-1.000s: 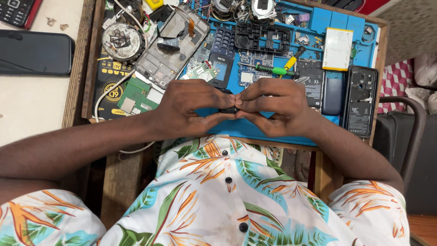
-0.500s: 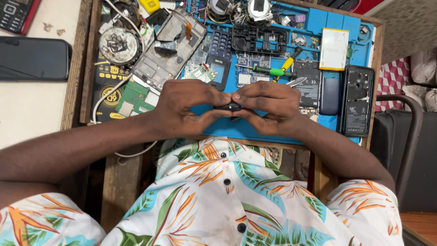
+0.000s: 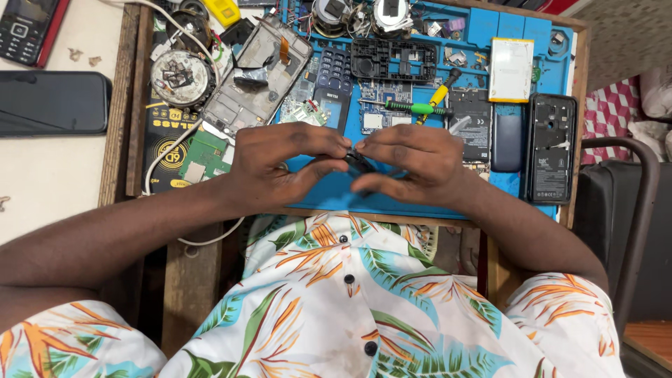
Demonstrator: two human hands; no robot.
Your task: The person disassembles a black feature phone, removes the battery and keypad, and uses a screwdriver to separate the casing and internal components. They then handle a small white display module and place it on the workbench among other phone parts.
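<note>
Your left hand (image 3: 280, 164) and right hand (image 3: 409, 164) meet fingertip to fingertip at the frame's centre, both pinching a small dark part (image 3: 358, 162) held between them, equally near each, just above the blue work mat (image 3: 329, 196), long axis unclear.

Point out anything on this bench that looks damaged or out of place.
The phone frame above the left hand lies gutted and tilted, its screen gone. Loose circuit boards and a screwdriver lie scattered on the blue mat. Both hands pinch a small dark part; its condition is hidden.
</note>
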